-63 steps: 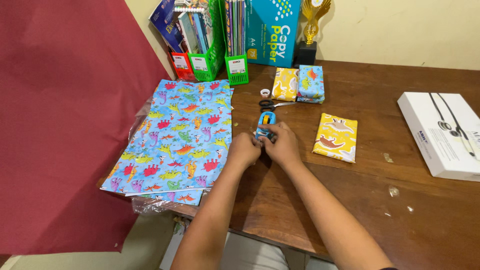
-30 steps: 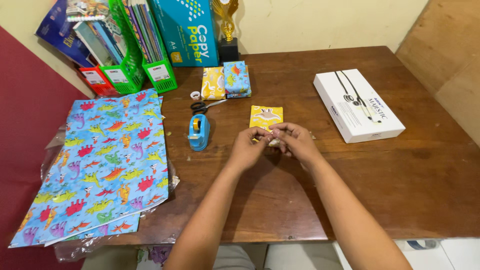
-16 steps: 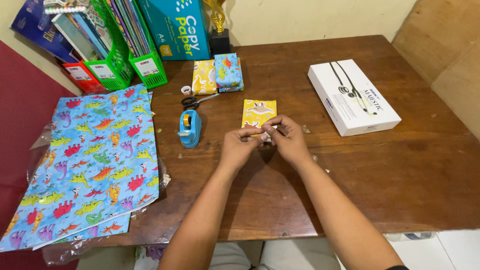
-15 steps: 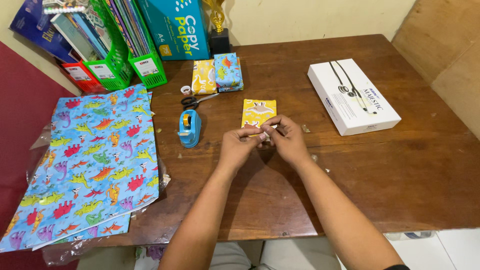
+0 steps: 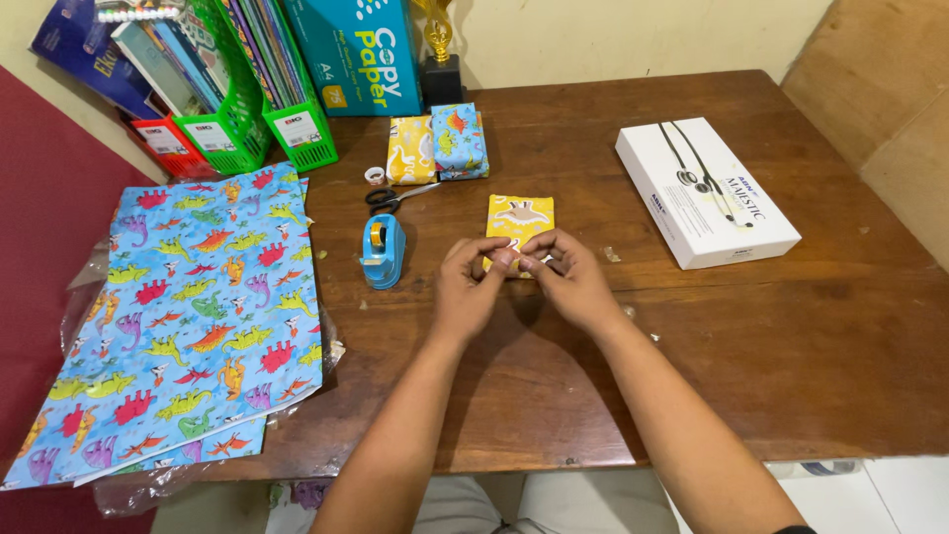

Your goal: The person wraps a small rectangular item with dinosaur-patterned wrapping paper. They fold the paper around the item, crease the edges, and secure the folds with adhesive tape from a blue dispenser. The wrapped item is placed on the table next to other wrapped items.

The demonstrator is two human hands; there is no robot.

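Both hands meet in the middle of the brown wooden table [image 5: 751, 356], fingertips close together over the near end of a small flat parcel wrapped in yellow dinosaur paper [image 5: 521, 217]. The left hand [image 5: 467, 292] has its thumb and first finger pinched together, and the right hand [image 5: 571, 280] pinches right next to it. Something tiny and pale seems to sit between the fingertips, but it is too small to make out. The near end of the yellow parcel is hidden under the fingers.

At the table's left edge lie big sheets of blue wrapping paper with colourful dinosaurs [image 5: 188, 307]; their near corners hang over the edge, with crinkly clear plastic [image 5: 138, 492] poking out below. In the far left corner stand green plastic file racks full of books [image 5: 262, 94], cut off at the top, and a small red rack [image 5: 158, 138] half hidden beside them. Next comes a tall teal box of copy paper [image 5: 366, 54], also cut off. Just left of the hands sits a blue tape dispenser [image 5: 383, 251], with black-handled scissors [image 5: 393, 197] and a small tape ring [image 5: 376, 176] behind it. Further back, near the far edge, are two more wrapped parcels side by side, one yellow [image 5: 409, 150] and one blue [image 5: 459, 141]. Behind them stands a gold trophy on a black base [image 5: 441, 69], its top out of view. To the right lies a flat white cardboard box with a stethoscope picture [image 5: 704, 190].
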